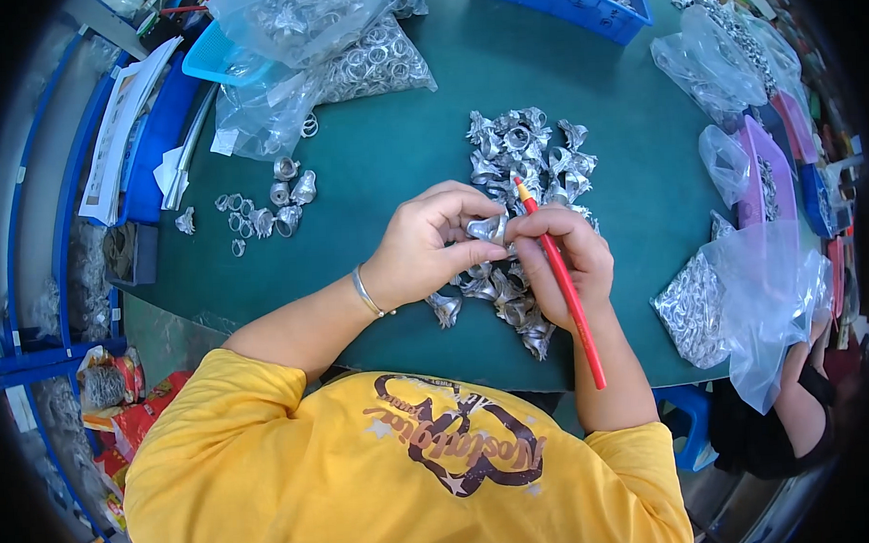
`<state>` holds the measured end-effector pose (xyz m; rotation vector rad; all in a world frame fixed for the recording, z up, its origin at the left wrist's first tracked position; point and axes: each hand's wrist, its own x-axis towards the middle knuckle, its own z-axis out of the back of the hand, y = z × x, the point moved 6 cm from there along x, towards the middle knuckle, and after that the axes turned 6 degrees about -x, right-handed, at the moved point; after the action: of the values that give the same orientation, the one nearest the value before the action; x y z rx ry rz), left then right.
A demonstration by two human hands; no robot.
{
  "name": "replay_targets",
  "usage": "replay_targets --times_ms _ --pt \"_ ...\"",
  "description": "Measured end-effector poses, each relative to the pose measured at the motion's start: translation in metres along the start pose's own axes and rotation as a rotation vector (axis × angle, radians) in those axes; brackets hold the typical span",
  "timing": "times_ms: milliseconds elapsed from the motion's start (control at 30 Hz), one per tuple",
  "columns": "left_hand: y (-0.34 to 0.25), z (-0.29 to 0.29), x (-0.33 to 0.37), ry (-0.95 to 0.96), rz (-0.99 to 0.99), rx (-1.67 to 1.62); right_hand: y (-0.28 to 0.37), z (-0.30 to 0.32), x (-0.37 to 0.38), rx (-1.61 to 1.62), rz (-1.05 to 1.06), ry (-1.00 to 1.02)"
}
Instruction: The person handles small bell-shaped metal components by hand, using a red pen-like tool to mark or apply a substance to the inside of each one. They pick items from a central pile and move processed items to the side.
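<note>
I see my left hand (pixel 422 245) pinching 1 small shiny silver metal piece (pixel 488 228) at its edges, just above the green surface (pixel 402 158). My right hand (pixel 560 257), clenched on a long red pencil (pixel 561 279), touches it too. It looks light, stiff and slippery, so I would take it by the rim.

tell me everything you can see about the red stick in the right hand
The red stick is long, thin and pencil-like, with a glossy red shaft and a short yellowish tip at its upper end. It runs diagonally: the tip points up towards the pile of silver metal pieces, the rear end slants down past the wrist. The right hand grips it near the front, fingers wrapped round the shaft. It looks intact.
</note>
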<state>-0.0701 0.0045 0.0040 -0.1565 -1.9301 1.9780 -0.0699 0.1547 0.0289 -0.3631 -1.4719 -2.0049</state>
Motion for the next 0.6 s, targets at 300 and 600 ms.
replay_targets --times_ms 300,600 --pt "0.024 -0.006 0.001 0.015 0.284 -0.367 0.005 0.023 -0.006 0.188 -0.042 -0.351" --pt "0.025 -0.008 0.002 -0.010 0.260 -0.311 0.008 0.014 -0.003 -0.131 0.160 -0.156"
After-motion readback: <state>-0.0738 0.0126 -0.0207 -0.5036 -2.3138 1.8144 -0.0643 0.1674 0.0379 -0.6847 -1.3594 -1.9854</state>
